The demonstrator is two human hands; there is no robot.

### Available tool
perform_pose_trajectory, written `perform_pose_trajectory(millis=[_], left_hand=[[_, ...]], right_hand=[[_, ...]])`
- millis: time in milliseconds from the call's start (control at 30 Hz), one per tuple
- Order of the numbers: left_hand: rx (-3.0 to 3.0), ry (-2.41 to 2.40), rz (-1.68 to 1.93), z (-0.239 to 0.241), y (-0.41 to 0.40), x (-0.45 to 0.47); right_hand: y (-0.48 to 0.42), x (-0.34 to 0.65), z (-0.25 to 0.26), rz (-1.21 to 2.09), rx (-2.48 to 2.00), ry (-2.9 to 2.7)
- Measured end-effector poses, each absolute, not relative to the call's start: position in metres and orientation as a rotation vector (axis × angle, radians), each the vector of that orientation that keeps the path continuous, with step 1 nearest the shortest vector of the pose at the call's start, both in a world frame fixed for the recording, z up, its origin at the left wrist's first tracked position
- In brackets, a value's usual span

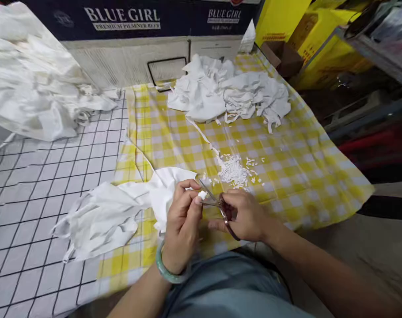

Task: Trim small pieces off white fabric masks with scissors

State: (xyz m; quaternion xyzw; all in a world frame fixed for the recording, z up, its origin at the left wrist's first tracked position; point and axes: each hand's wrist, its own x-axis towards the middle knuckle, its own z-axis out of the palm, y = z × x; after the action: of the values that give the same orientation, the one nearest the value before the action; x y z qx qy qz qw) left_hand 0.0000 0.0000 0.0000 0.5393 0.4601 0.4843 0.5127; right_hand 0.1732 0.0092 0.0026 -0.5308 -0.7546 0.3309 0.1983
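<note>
My left hand (184, 216), with a green bangle (169, 271) at the wrist, pinches a white cloth piece (168, 190) near its edge. A small white end (202, 194) sticks out between thumb and fingertips. The rest of that cloth spreads leftward over the table. In my right hand (244, 214) is a pair of scissors (225, 212), its fingers in the handles. The blades are parted and point left, close to the white end; whether they touch it I cannot tell. Just beyond the scissors lies a heap of small white snippets (234, 171).
A pile of white cloth pieces (204, 88) lies at the back of the yellow checked tablecloth (307, 163). More white cloth (38, 84) is heaped at the left on a black-lined white cover (18, 212). Behind stands a beer carton (128, 62); yellow bags (330, 44) are at the right.
</note>
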Motion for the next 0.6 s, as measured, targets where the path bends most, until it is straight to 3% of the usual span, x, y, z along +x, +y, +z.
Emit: perform_pose_trajectory(millis=[600], left_hand=[[1.532,1.091,1.146,-0.001,0.007,0.012]], right_hand=[[0.013,0.182,0.004,1.046,-1.601,-2.129]])
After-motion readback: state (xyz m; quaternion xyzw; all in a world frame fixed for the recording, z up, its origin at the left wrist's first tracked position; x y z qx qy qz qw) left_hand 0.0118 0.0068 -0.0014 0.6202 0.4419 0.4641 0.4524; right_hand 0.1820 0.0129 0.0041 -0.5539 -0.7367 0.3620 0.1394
